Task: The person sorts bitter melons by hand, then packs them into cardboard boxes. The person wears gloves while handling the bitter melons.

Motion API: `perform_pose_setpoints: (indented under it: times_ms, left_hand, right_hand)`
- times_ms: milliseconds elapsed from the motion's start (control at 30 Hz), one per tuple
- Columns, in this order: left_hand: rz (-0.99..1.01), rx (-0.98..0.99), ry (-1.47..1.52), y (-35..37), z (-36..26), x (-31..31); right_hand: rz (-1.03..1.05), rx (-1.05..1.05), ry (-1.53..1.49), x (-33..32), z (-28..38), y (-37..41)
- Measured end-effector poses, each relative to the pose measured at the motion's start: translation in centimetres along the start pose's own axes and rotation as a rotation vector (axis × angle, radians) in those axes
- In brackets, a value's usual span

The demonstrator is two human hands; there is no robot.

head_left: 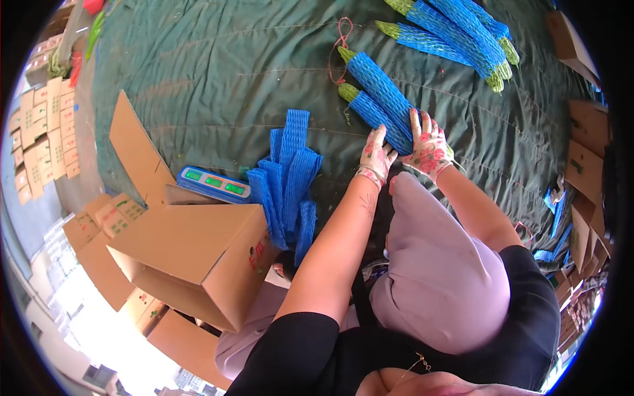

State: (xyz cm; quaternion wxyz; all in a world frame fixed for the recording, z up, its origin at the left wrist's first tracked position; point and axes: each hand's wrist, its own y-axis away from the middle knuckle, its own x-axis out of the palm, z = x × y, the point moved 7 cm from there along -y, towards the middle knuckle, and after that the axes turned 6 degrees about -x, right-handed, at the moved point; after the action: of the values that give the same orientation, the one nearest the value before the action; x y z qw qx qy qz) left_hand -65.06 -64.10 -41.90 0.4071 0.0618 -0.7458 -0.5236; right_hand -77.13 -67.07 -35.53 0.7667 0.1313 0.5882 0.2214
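Observation:
Two long green vegetables in blue foam net sleeves (pixel 380 86) lie side by side on the dark green cloth, their green tips toward the top. My left hand (pixel 376 156), in a floral glove, touches the lower end of the left one, fingers bent against the sleeve. At the lower end of the right one, my right hand (pixel 428 146) rests with its fingers spread along the net. A pink string loop (pixel 343 33) lies by the green tips. Several more sleeved vegetables (pixel 449 33) are grouped at the upper right.
Empty blue foam sleeves (pixel 288 171) lie beside a scale with green displays (pixel 213 184). An open cardboard box (pixel 191 244) stands at the lower left. Stacked cartons (pixel 49 132) are at the far left, and more boxes (pixel 586 158) line the right edge.

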Motion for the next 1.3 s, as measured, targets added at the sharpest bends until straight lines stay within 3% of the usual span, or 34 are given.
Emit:
perform_pose_setpoints:
  times_ms: [200, 267, 333, 400, 433, 500, 600, 633, 733, 767, 800, 867, 933, 1000, 1067, 1133, 1233, 1300]
  left_hand:
    - [-0.068, -0.024, -0.170, 3.7, -1.0, 0.5]
    - [-0.028, 0.121, -0.405, 7.1, -2.6, 0.8]
    - [-0.064, 0.235, -0.361, 12.8, -3.9, 1.2]
    - [0.124, 0.346, -0.203, 19.7, -5.2, 2.1]
    - [0.115, 0.394, -0.270, 23.5, -5.7, 2.4]
    - [0.123, 0.495, -0.392, 31.8, -6.2, 2.5]
    - [0.160, 0.682, -0.548, 42.1, -6.7, 1.7]
    - [0.108, 0.870, -0.789, 44.8, -7.2, 1.4]
    - [0.065, 1.164, -1.420, 50.7, -6.3, 1.5]
    - [0.012, 1.102, -1.675, 51.7, -5.2, 1.2]
    - [0.019, 1.168, -1.723, 51.9, -3.9, 0.4]
    - [-0.071, 1.026, -2.047, 52.1, -2.3, -0.5]
    - [-0.145, 1.106, -2.000, 52.8, -2.1, -1.7]
    - [-0.213, 1.184, -1.984, 54.0, -3.3, -2.9]
    - [-0.201, 1.022, -1.941, 54.4, -4.6, -4.0]
    - [-0.316, 1.102, -1.926, 54.6, -5.0, -4.8]
    - [-0.191, 0.977, -1.976, 54.5, -4.5, -5.6]
    - [-0.198, 1.031, -1.865, 52.0, -3.8, -5.3]
  right_hand:
    - [0.061, -0.005, -0.140, -1.7, 0.0, -0.2]
    - [0.075, -0.042, -0.372, -2.9, 0.1, 0.5]
    - [0.107, -0.066, -0.783, -2.5, -0.7, 0.9]
    - [0.328, 0.001, -1.378, -7.3, 2.2, 3.8]
    - [0.364, -0.054, -1.472, -9.6, 3.1, 5.0]
    - [0.335, -0.299, -1.438, -14.0, 4.6, 6.6]
    - [0.291, -0.401, -1.273, -21.6, 8.4, 9.5]
    - [0.246, -0.423, -1.222, -23.8, 9.3, 10.3]
    - [0.426, -0.618, -1.096, -29.1, 22.1, 14.0]
    - [0.471, -0.661, -1.051, -28.7, 26.6, 14.7]
    - [0.519, -0.730, -1.089, -28.5, 31.4, 15.7]
    - [0.713, -0.832, -1.007, -26.5, 40.0, 18.1]
    - [1.008, -0.887, -0.839, -22.3, 47.1, 17.3]
    - [1.026, -1.017, -0.783, -18.3, 53.7, 17.3]
    - [1.038, -1.133, -0.727, -14.0, 59.2, 18.9]
    - [0.694, -0.891, -0.602, -9.7, 62.8, 17.0]
    - [0.563, -0.892, -0.429, -3.5, 65.1, 11.5]
    - [0.395, -0.991, -0.048, -0.8, 66.0, 8.6]
